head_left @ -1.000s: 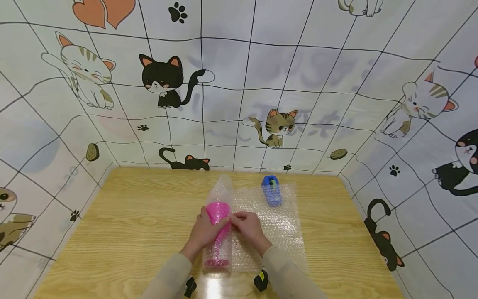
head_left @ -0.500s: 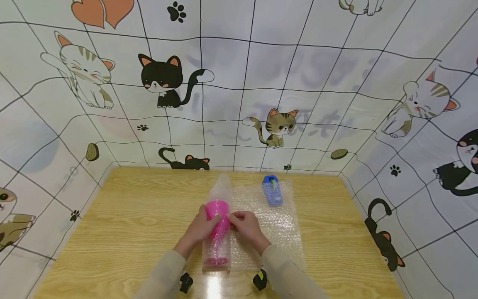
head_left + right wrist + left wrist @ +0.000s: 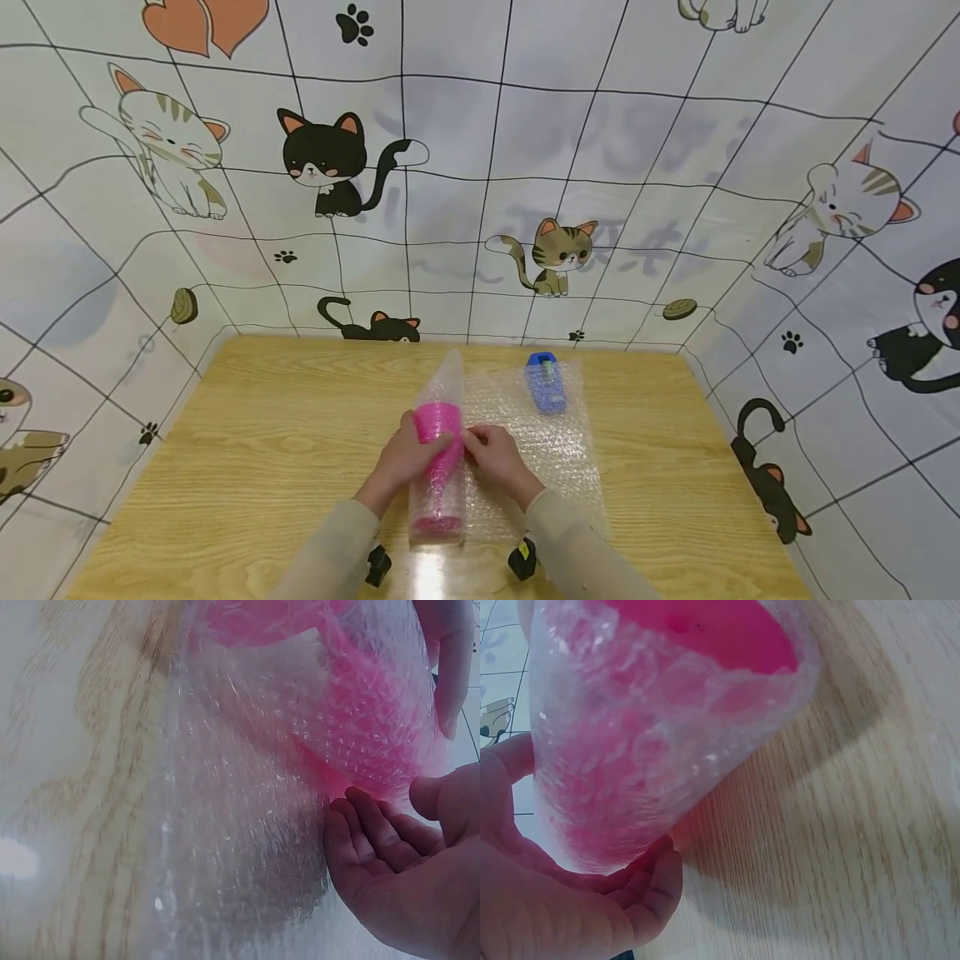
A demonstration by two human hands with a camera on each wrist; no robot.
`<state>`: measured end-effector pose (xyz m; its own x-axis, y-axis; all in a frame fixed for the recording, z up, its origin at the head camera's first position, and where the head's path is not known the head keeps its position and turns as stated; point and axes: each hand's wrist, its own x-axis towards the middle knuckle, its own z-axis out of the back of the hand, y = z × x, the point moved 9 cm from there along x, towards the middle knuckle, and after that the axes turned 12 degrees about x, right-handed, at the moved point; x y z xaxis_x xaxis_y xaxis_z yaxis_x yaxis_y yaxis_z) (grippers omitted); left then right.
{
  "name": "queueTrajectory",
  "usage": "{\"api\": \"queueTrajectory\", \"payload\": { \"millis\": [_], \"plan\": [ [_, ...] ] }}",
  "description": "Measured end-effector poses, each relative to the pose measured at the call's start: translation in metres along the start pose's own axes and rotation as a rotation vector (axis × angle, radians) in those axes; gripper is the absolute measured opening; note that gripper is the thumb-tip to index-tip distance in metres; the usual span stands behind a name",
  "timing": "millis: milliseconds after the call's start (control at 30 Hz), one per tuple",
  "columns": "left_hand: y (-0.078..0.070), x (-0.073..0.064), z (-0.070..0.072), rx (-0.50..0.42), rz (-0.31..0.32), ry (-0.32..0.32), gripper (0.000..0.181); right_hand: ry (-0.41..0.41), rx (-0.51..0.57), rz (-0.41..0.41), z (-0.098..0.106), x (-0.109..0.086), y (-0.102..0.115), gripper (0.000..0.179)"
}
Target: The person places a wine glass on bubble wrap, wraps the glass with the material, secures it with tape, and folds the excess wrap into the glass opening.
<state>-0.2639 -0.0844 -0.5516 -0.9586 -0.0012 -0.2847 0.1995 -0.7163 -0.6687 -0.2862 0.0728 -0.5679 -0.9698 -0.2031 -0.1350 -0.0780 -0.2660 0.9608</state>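
Observation:
A pink goblet-shaped item (image 3: 438, 417) lies on its side, rolled in clear bubble wrap (image 3: 536, 467). Its wide end faces the far side and its flat base (image 3: 438, 525) faces the near side. My left hand (image 3: 405, 458) grips the roll from the left, thumb across the top. In the left wrist view, that hand's fingers (image 3: 656, 892) curl under the wrapped item. My right hand (image 3: 497, 457) pinches the wrap at the roll's right side. The right wrist view shows its fingertips (image 3: 352, 806) tucked low against the roll, with the thumb near the wrapped surface.
Flat bubble wrap spreads right of the roll. A blue tape dispenser (image 3: 546, 385) lies at its far edge, its lower part seen through the wrap. All this is on a wooden table (image 3: 300, 417), with cat-patterned sheeting (image 3: 450, 208) behind it and at both sides.
The loose sheet's right edge has shifted slightly left. The roll has moved a little left, then back right, with both hands staying at it.

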Motion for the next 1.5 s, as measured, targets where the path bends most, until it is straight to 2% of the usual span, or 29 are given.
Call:
{"api": "queueTrajectory", "payload": {
  "millis": [133,500,833,1067,1300,1500],
  "plan": [
    [0.001,-0.002,-0.002,-0.006,0.019,0.014,0.103,0.003,-0.006,0.001,-0.001,0.0,-0.001,0.031],
    [0.0,-0.004,-0.001,-0.027,0.016,-0.012,0.102,-0.027,-0.01,-0.016,0.001,0.0,-0.003,0.03],
    [0.0,-0.003,-0.004,0.019,0.026,-0.045,0.107,-0.062,0.106,-0.066,0.004,0.0,-0.01,0.027],
    [-0.002,-0.005,-0.005,0.007,0.045,-0.019,0.114,-0.049,0.129,-0.059,0.004,0.001,-0.01,0.025],
    [0.001,-0.003,-0.005,0.027,0.041,-0.007,0.117,-0.056,0.073,-0.072,-0.001,0.001,-0.009,0.023],
    [0.002,-0.001,0.003,0.093,0.017,0.036,0.118,-0.044,0.154,-0.097,-0.01,-0.002,-0.007,0.024]
  ]
}}
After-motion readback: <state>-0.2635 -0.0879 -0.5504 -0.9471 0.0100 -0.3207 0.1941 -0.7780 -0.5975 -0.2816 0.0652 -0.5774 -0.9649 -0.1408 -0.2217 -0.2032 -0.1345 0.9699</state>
